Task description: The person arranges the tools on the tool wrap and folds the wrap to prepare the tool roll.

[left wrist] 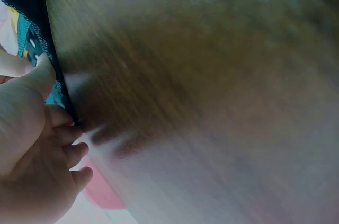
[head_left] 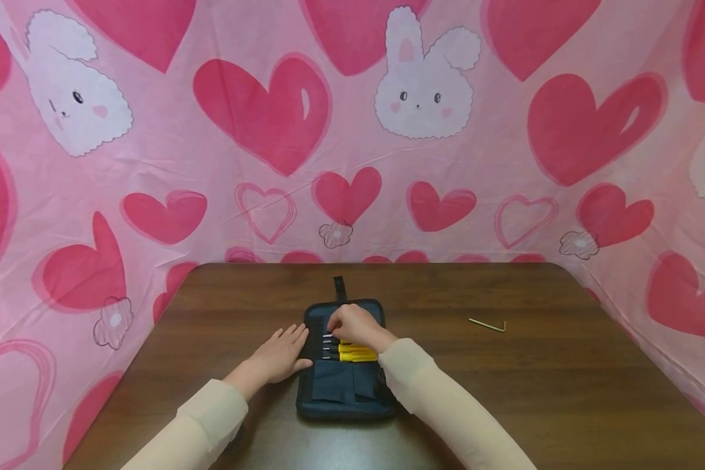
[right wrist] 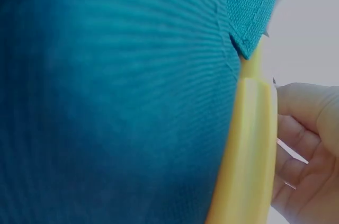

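Yellow-handled tools (head_left: 358,357) — just beside the right fingers (head_left: 333,322)

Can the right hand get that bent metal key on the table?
Probably yes: nothing stands between the right hand and the bent metal key, just bare tabletop and the edge of the case.

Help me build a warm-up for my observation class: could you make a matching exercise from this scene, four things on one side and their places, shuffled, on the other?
Column one
1. L-shaped key
2. Yellow handles
3. Black strap
4. Left hand

Column two
A. Sticking out from the far edge of the open case
B. At the left edge of the case
C. On the table, right of the case and apart from it
D. In a row inside the case

Right pairs: 1-C, 2-D, 3-A, 4-B
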`<state>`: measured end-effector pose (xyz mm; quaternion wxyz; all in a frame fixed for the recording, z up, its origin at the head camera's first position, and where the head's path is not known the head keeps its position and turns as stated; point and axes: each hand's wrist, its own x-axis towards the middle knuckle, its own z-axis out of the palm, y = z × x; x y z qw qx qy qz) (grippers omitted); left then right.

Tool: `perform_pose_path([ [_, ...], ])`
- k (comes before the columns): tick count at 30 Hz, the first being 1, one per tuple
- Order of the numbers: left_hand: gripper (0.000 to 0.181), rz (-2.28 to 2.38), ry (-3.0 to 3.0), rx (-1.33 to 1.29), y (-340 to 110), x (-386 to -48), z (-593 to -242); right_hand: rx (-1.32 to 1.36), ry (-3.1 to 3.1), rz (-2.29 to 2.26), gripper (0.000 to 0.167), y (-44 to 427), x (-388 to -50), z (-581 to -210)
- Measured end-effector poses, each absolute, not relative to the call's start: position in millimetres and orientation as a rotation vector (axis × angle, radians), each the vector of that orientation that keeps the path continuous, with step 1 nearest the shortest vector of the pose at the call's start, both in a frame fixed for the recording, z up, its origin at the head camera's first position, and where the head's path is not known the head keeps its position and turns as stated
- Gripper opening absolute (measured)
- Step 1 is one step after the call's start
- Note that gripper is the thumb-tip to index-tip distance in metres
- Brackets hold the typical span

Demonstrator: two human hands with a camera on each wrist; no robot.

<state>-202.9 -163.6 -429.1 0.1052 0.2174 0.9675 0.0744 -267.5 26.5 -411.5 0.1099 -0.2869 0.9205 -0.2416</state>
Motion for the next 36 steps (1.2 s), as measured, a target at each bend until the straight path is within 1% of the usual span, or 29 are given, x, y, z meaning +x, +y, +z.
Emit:
perform_pose_path([
  [17, 0.068, 0.200, 2.857, 0.653, -163, -202, -428, -0.755, 2.669, -0.862, 0.008, 23, -270, -416],
  [27, 0.067, 0.196, 2.860, 0.641, -162, -201, -427, -0.658, 2.617, -0.922, 0.008, 21, -272, -421],
  [31, 0.067, 0.195, 2.859, 0.638, -162, -200, -427, -0.662, 2.576, -0.961, 0.008, 26, -273, -422],
  [36, 0.067, 0.212, 2.854, 0.628, -162, -200, -426, -0.634, 2.507, -1.141, 0.009, 40, -278, -420],
])
